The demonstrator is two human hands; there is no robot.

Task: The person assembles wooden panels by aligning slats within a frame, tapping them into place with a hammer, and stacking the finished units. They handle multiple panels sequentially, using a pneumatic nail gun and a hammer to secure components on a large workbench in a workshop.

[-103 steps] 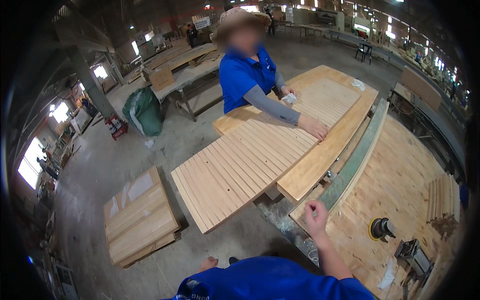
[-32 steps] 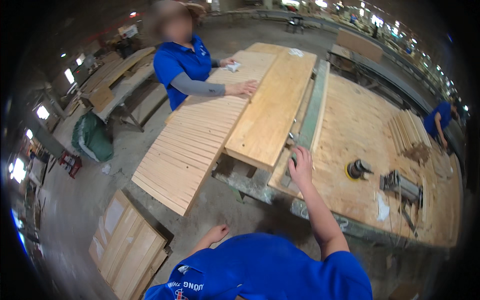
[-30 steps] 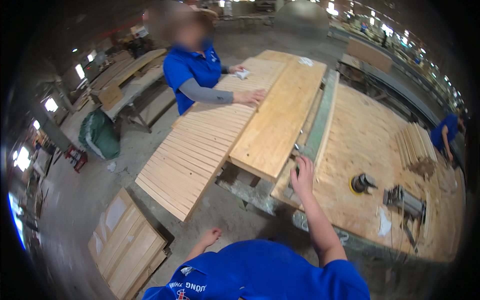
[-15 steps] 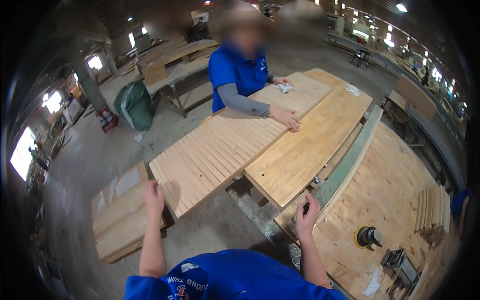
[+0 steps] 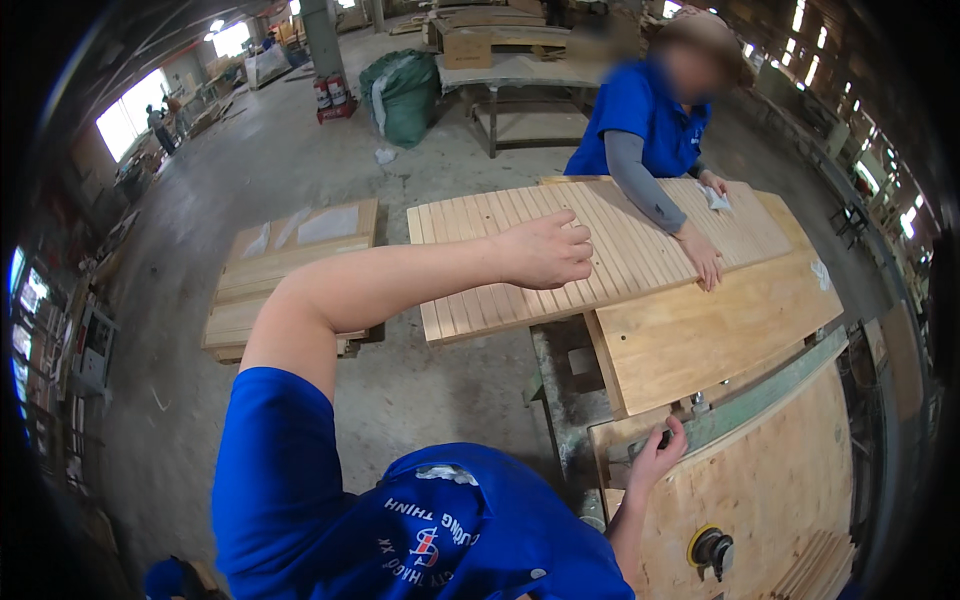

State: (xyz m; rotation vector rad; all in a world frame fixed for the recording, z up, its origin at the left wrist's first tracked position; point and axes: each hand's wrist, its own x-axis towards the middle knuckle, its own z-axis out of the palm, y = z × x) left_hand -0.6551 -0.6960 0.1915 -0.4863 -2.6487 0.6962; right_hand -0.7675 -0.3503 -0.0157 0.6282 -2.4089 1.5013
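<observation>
My left hand [image 5: 548, 252] is closed, reached over a pale grooved wooden panel [image 5: 470, 306]; whether anything is in its fingers is hidden. I cannot tell if it touches the panel. The panel lies partly over a smooth wooden board [image 5: 720, 335]. Below that board's near edge, my right hand [image 5: 657, 455] is raised beside a green-edged workbench [image 5: 740, 400], its fingers loosely bent and apart, with no held thing showing. Across the panel, a person in a blue shirt [image 5: 650, 110] rests one hand on the panel's edge and has the other at a white cloth [image 5: 716, 199].
A round sander [image 5: 711, 549] sits on the plywood top, near thin wood strips [image 5: 815, 568]. Stacked boards [image 5: 290, 265] lie at the left. A green sack [image 5: 400, 95], red extinguishers [image 5: 333, 97] and a loaded table [image 5: 520, 75] stand farther back.
My left hand has moved from beside the panel's left corner to over the panel and has closed. The view has turned left. My right hand stays near the bench edge.
</observation>
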